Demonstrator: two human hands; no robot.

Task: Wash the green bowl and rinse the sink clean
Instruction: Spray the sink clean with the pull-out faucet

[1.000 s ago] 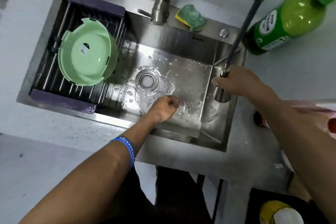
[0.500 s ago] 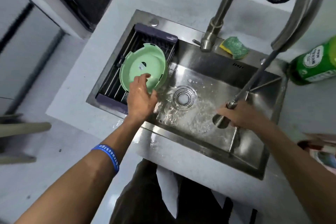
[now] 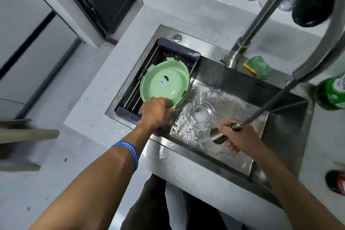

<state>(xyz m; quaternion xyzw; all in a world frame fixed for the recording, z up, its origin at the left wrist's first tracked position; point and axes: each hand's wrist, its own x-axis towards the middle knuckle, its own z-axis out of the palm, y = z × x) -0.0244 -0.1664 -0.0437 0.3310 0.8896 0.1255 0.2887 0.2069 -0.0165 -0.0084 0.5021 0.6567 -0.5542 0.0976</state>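
The green bowl [image 3: 164, 82] lies upside down and tilted on the dark drying rack [image 3: 179, 53] over the left part of the steel sink [image 3: 233, 82]. A small label sticks to its base. My left hand [image 3: 155, 111] grips the bowl's near rim. My right hand [image 3: 238, 136] holds the pull-out spray head [image 3: 218, 135] on its grey hose, low over the basin. Water streams from it across the sink floor around the drain [image 3: 201, 114].
The tall tap [image 3: 240, 46] arches over the sink at the back. A green and yellow sponge [image 3: 260, 67] lies on the back rim. A green bottle [image 3: 332, 92] stands on the right counter. Jars and bottles line the back shelf.
My left hand left the sink floor, reached to the bowl on the rack and now grips its near rim. The view shifted left. My right hand keeps spraying.
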